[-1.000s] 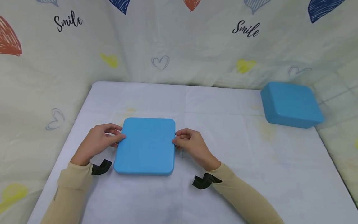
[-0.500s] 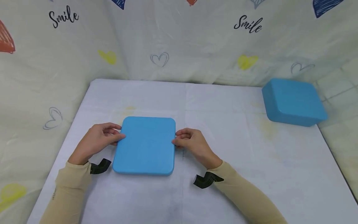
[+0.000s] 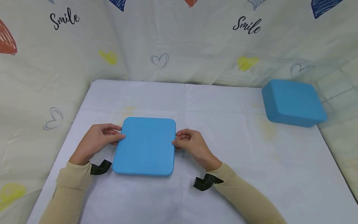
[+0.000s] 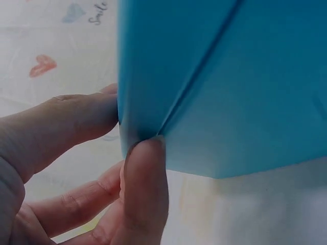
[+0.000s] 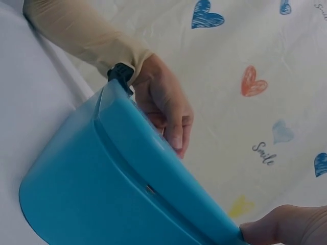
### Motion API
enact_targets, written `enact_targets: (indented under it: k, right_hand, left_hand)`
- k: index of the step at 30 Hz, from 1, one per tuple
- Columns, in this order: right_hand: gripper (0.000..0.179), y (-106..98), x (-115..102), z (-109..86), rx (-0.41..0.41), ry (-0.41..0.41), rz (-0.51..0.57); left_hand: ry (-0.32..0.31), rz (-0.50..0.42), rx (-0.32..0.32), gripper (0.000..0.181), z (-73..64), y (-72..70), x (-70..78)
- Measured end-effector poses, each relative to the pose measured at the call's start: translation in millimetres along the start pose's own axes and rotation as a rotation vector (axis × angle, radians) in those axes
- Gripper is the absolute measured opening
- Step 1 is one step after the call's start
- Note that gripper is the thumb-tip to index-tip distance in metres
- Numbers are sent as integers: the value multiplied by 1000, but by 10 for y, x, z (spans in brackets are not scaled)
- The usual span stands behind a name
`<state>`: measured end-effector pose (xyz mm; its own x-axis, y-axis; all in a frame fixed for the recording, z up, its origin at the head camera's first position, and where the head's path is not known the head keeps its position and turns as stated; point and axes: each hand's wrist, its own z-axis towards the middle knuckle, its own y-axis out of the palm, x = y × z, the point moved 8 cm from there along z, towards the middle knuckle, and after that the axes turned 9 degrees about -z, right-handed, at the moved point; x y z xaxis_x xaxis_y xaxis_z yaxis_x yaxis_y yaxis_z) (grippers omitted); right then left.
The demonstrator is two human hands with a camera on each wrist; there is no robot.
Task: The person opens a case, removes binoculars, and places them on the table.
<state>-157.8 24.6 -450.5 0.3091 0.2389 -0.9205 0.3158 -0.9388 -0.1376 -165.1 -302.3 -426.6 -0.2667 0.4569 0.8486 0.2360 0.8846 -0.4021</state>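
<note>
A blue box (image 5: 92, 178) with rounded corners stands on the white table, in front of the person. Its flat lid (image 3: 146, 146) faces up, and a seam runs below the lid in both wrist views. On the left, the left hand (image 3: 95, 141) pinches the lid's edge, the thumb on top and a fingertip (image 4: 146, 158) at the seam. Opposite it, the right hand (image 3: 195, 144) pinches the other edge with its thumb (image 5: 278, 224) against the lid; its remaining fingers are mostly hidden. Lid and box look together at the seam.
A second blue box (image 3: 295, 102) sits at the table's back right corner. White cloth covers the table (image 3: 237, 149). A printed curtain (image 3: 181, 40) hangs behind and at the sides. Black mounts (image 3: 207, 182) are strapped to both wrists.
The head view has shifted slightly. Both hands keep their hold on the lid's edges, and neither box has visibly moved.
</note>
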Motion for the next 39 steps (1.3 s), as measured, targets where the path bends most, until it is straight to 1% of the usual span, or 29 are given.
enact_targets:
  k: [4, 7, 12, 16, 23, 26, 31, 34, 36, 39]
  right_hand:
    - [38, 21, -10, -3, 0, 0, 7]
    - [37, 24, -12, -12, 9, 3, 12]
    - [36, 26, -18, -36, 21, 11, 28]
    - [38, 17, -41, -58, 30, -13, 26]
    - [40, 20, -81, -91, 57, -60, 1]
    - [40, 20, -86, -100, 76, -56, -29]
    - [44, 1, -104, -127, 115, -51, -132]
    - [45, -10, -110, -146, 131, -46, -160]
    - [45, -6, -102, -149, 129, -34, -168]
    - [44, 19, -91, -146, 101, -15, -180]
  left_hand:
    - [-21, -43, -19, 65, -6, 6, -42]
    - [-36, -47, -22, 64, 3, 4, -59]
    - [-48, -84, -31, 63, 16, 4, -68]
    - [-49, -119, -41, 62, 15, 14, -51]
    - [-66, -99, -41, 65, -6, 25, -37]
    - [-60, -98, -46, 66, -8, 37, -28]
    - [-44, -118, -42, 66, 1, 49, -7]
    - [-48, -123, -38, 65, -5, 61, -1]
    - [-49, -113, -39, 65, -17, 73, 4]
    - [-55, -77, -46, 65, -41, 89, 8]
